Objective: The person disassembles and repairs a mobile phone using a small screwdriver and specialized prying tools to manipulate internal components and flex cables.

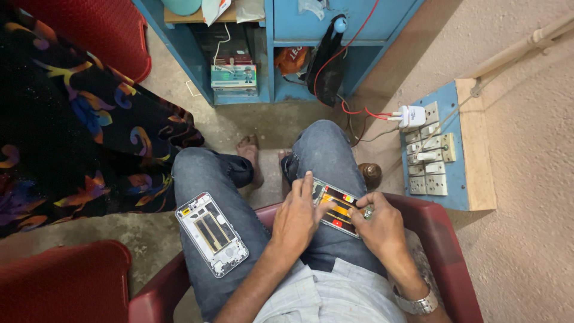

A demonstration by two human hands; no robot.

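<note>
The maroon plastic chair (445, 239) is the landmark: the person sits in it, knees pointing toward the blue cabinet (311, 36) ahead. To the chair's right a blue switchboard (439, 155) with a white charger plugged in hangs on the wall, close by the armrest; to its left a person in dark patterned cloth (72, 131) stands near, so elbow room is tight on both sides.

On the left thigh, inside the chair's arms, lies a separated white phone back frame (211, 233), unheld and free to slide off the denim. On the right thigh rests the opened phone (339, 209), its innards exposed with orange and red tape. It looks light, thin, stiff and fragile; best held by its long edges, off the board.

The left hand (297, 215) lies flat over its near end, fingers pressed down. The right hand (381, 224) pinches at its right edge with curled fingertips.
</note>
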